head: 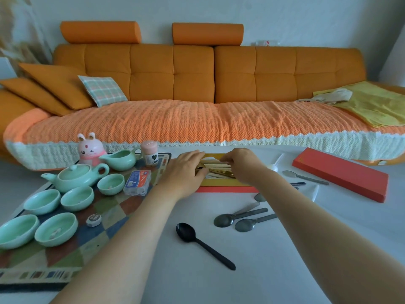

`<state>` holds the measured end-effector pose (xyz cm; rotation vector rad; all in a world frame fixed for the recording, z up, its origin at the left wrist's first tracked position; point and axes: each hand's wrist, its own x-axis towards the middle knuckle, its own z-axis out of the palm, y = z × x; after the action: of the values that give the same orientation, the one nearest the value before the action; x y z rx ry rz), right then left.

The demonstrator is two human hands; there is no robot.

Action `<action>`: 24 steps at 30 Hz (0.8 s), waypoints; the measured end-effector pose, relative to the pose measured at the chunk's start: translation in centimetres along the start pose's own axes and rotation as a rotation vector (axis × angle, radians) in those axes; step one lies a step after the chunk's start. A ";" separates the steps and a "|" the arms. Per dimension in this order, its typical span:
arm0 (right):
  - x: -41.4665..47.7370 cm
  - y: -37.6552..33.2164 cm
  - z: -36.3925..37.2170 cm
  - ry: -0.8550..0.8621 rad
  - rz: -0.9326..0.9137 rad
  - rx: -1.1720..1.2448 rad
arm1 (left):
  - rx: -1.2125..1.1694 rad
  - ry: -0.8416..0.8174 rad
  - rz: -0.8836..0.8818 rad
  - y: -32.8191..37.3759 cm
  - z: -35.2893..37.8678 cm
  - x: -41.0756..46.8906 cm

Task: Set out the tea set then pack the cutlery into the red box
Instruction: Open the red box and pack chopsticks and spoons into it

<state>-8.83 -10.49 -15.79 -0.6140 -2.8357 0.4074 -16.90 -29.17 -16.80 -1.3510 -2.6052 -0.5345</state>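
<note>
Two bare hands meet over an open red box (225, 189) at the middle of a white table (274, 270), seen from the head camera. The left hand (184, 172) lies across the box's left end with its thumb against a bundle of gold cutlery (220, 170) inside; whether it grips anything cannot be told. The right hand (241, 165) reaches in from the other side, fingers curled down and pinching the gold cutlery. The box's red lid (341, 174) lies flat to the right, well apart from the box.

Loose pieces lie on the table nearer the camera: a black spoon (201, 244), two steel spoons (238, 216) side by side, and another steel spoon (302, 176) beside the lid.

On a patterned mat (103, 218) to the left stands the pale green tea set: a lidded teapot (74, 176), a pitcher (120, 160) behind it and five cups (77, 198) in front, all upright. A pink rabbit figure (91, 150), a pink candle jar (149, 155) and a small clear plastic case (137, 182) share the mat. An orange sofa (197, 73) runs along the wall behind.
</note>
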 end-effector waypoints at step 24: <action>-3.1 0.5 -1.7 -0.066 -0.075 0.224 | 0.111 -0.159 -0.005 1.7 0.5 0.5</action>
<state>-5.49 -11.02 -14.79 -0.4560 -2.8089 0.7312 -15.75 -27.71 -16.74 -1.4046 -2.7178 -0.2881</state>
